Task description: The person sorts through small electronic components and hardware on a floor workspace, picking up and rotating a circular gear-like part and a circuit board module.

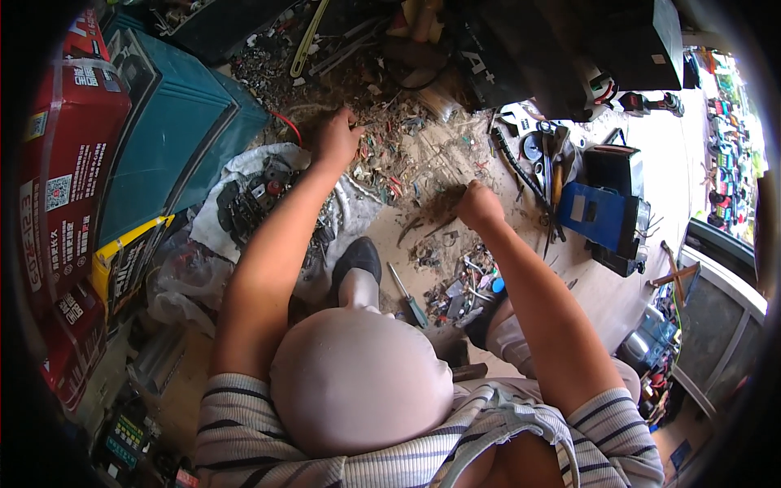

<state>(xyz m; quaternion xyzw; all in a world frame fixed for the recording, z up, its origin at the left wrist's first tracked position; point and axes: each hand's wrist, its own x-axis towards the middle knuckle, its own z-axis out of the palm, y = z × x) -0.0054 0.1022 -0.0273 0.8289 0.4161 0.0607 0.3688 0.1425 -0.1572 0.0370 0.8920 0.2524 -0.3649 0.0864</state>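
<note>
My left hand [336,140] reaches forward to the heap of scraps [382,154], its fingers curled together at the far left part of the litter. Whatever they may hold is too small to tell. My right hand [482,208] is closed in a fist low over the floor. Beside its knuckles is a dark, bristly-looking patch [443,206]; I cannot tell whether the hand grips it. Small bits of wire, plastic and dirt are strewn between both hands. A screwdriver with a green handle [417,312] lies nearer me, next to a second pile of small parts [455,297].
White cloth [232,175] with black machine parts [248,203] spreads under my left forearm. Teal cases [175,114] and red boxes [73,179] stack up at left. To the right stand a blue box [594,213] and several hand tools [541,159]. My shoe [358,260] is near the middle.
</note>
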